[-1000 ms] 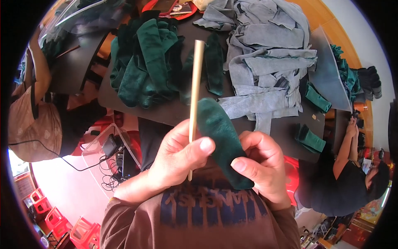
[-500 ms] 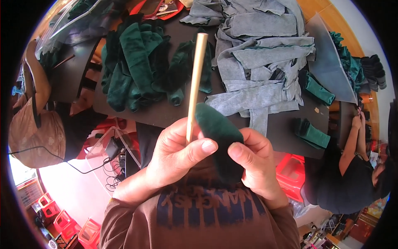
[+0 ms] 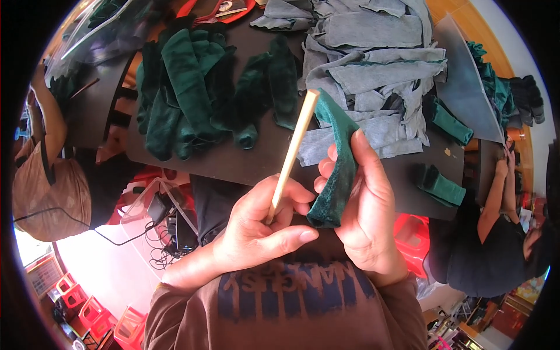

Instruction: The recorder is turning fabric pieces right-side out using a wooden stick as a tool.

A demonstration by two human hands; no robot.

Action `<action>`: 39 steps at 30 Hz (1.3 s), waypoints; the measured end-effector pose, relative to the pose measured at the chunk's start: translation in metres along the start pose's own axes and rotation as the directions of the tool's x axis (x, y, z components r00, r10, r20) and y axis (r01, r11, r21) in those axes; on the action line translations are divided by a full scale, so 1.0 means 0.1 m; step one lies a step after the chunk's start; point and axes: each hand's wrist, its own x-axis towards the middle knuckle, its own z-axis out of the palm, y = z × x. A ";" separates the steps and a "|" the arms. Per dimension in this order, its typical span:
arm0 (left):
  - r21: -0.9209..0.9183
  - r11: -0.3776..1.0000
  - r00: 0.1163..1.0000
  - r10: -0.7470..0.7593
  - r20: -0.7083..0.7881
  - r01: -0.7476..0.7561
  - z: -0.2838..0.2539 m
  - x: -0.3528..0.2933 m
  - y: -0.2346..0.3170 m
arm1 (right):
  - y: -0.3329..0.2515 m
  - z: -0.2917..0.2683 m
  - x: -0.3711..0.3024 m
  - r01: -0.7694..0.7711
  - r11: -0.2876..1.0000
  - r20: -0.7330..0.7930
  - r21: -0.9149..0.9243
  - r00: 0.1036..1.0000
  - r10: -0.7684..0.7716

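A pale wooden stick [image 3: 294, 149] leans up and to the right out of my left hand [image 3: 256, 224], whose fingers are curled round its lower end. My left thumb points toward the cloth with a small gap. In my right hand [image 3: 368, 204] is a narrow piece of dark green velvet [image 3: 343, 169], held along its side between thumb and fingers. The velvet curves upward, and its top end lies close to the stick's tip; whether they touch I cannot tell.
Green velvet pieces [image 3: 189, 87] are heaped on the dark table [image 3: 198, 164], beside a pile of grey fabric pieces [image 3: 373, 81]. Two green bundles [image 3: 441, 188] lie at the right. A red tray [image 3: 238, 16] stands at the back. People sit at both sides, near red stools [image 3: 411, 239].
The velvet has turned and risen, now held by my right hand alone. My left thumb has come off it. The stick has tilted right and its tip sits lower.
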 end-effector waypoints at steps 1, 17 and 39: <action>0.087 0.995 0.998 0.056 0.001 -0.056 -0.02 0.01 -0.04 | 0.01 -0.02 0.01 0.000 1.000 0.001 -0.002 1.000 0.000; 0.151 0.981 0.988 0.136 -0.080 -0.123 -0.15 -0.11 -0.12 | 0.03 -0.10 -0.01 0.385 0.897 0.188 -0.216 0.918 -0.348; 0.424 0.846 0.913 0.398 -0.096 -0.324 -0.16 0.14 0.00 | 0.06 -0.13 -0.18 0.331 0.850 0.482 -0.410 0.870 -0.106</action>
